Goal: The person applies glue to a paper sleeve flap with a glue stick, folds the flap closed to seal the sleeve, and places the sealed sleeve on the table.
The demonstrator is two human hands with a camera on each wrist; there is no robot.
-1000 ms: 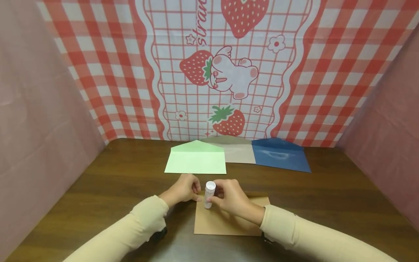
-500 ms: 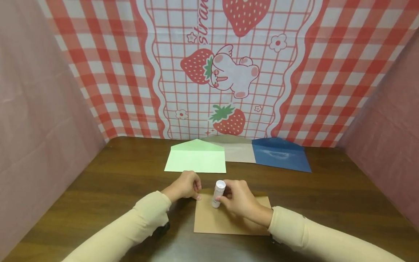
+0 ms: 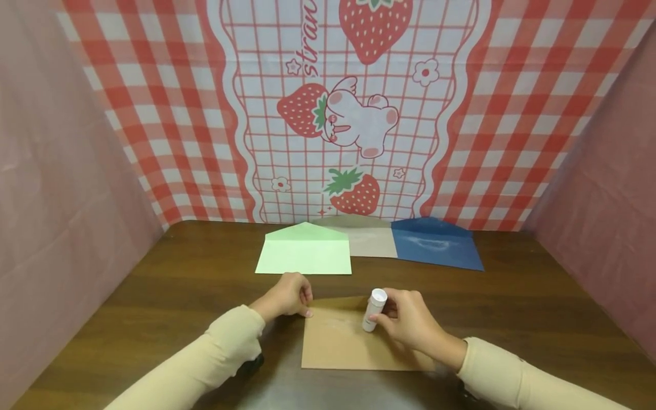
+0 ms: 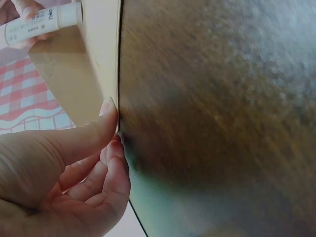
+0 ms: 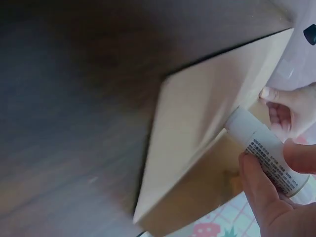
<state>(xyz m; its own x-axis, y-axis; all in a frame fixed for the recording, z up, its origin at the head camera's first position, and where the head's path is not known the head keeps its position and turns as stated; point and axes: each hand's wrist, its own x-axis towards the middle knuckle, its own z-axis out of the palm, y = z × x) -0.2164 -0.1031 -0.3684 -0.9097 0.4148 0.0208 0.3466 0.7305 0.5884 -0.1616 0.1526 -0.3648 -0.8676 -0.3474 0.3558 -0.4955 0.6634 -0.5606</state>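
A brown envelope (image 3: 338, 348) lies on the table with its flap (image 5: 197, 195) unfolded on the far side. My left hand (image 3: 290, 295) pinches its left edge near the flap fold, thumb on top. The thumb (image 4: 89, 136) and curled fingers meet at that edge in the left wrist view. My right hand (image 3: 414, 322) grips a white glue stick (image 3: 374, 310) between thumb and fingers. Tilted slightly, the stick has its lower end on the envelope near the fold, right of the middle. A faint pale smear (image 3: 338, 324) shows on the paper to its left.
Along the back of the table (image 3: 169, 285) lie a light green envelope (image 3: 304, 256), a grey one (image 3: 374, 242) partly beneath its neighbours, and a blue one (image 3: 435, 250) with a whitish smear. A red checked strawberry cloth (image 3: 195, 114) hangs behind them.
My right hand has slid the glue stick rightward across the envelope, from near its left edge to past the middle. The left hand has stayed at the left edge.
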